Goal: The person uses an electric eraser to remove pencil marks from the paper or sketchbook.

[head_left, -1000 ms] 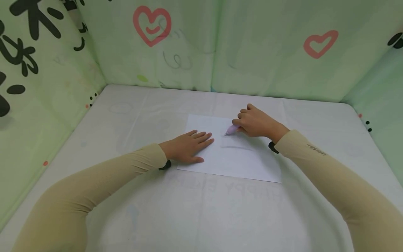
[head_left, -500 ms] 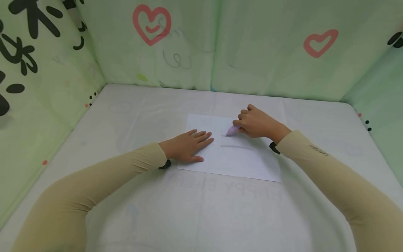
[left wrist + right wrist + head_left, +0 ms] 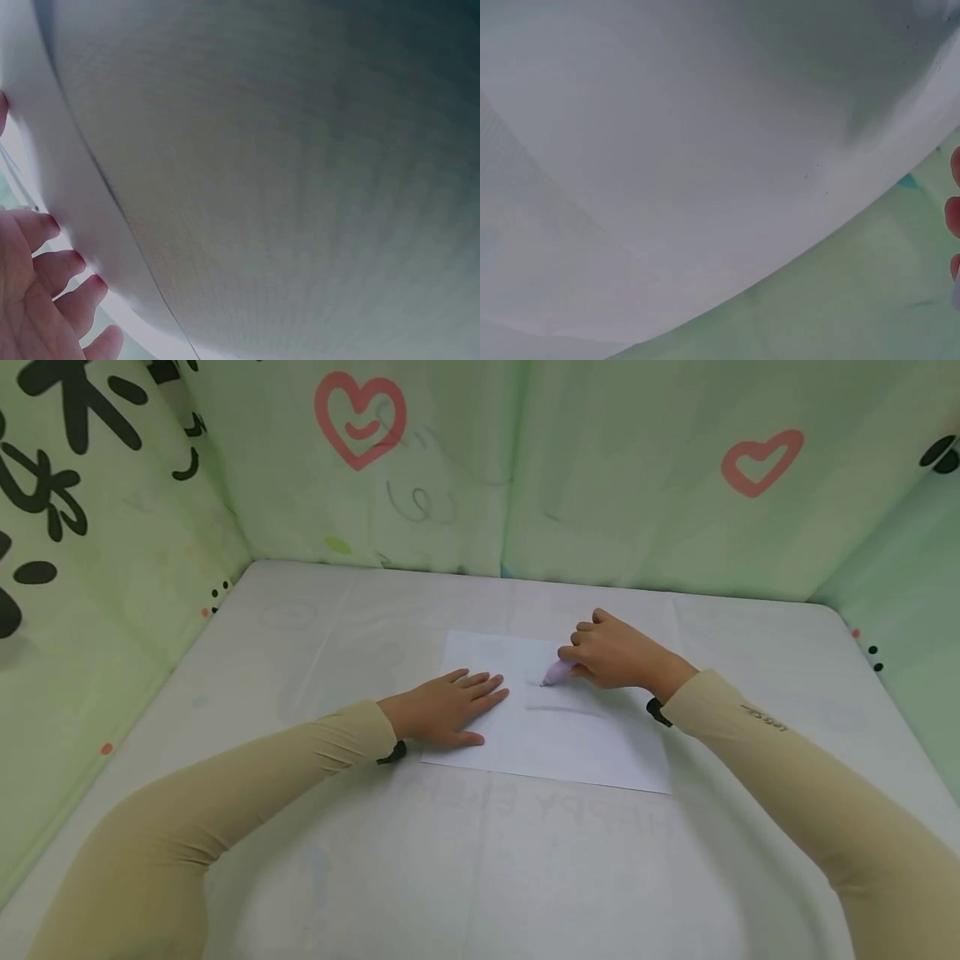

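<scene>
A white sheet of paper (image 3: 570, 747) lies on the table, with a faint grey line across its middle and a small mark above that line. My left hand (image 3: 450, 708) rests flat on the sheet's left part, fingers spread. My right hand (image 3: 615, 650) grips a light purple pen (image 3: 558, 672), its tip at the paper just above the line. In the left wrist view the fingers (image 3: 71, 304) of the left hand show at the lower left. Only fingertips (image 3: 954, 217) of the right hand appear at the right wrist view's edge, beside a sliver of the purple pen.
A white cloth (image 3: 360, 877) with faint printing covers the table. Green curtains (image 3: 615, 485) with hearts and black shapes stand along the back and both sides. Black bands circle both wrists below the beige sleeves (image 3: 300, 760).
My right hand and the pen have shifted slightly to the right, the tip staying near the paper. My left hand stays where it was on the sheet.
</scene>
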### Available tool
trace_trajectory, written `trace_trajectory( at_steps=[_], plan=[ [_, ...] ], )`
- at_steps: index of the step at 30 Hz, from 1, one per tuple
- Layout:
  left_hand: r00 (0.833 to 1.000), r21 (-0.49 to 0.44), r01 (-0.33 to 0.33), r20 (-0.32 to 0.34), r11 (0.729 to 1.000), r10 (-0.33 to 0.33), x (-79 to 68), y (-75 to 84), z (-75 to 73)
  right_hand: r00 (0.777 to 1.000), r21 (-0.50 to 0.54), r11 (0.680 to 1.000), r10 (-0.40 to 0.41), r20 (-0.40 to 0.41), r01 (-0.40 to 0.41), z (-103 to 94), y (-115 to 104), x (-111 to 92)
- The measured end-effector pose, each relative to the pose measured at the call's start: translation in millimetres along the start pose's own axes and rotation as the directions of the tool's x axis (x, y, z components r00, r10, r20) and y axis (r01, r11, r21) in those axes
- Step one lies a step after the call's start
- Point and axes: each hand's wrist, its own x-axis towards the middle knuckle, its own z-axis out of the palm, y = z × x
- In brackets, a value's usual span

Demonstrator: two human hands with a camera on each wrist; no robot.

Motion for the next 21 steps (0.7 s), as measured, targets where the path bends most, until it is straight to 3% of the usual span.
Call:
trace_trajectory(
  at_steps=[21],
  plan=[
    [1.000, 0.008, 0.000, -0.008, 1.000, 0.000, 0.9, -0.8, 2.7, 1.000, -0.007, 1.000, -0.013, 0.012, 0.013, 1.7, 0.0, 9.1]
  ],
)
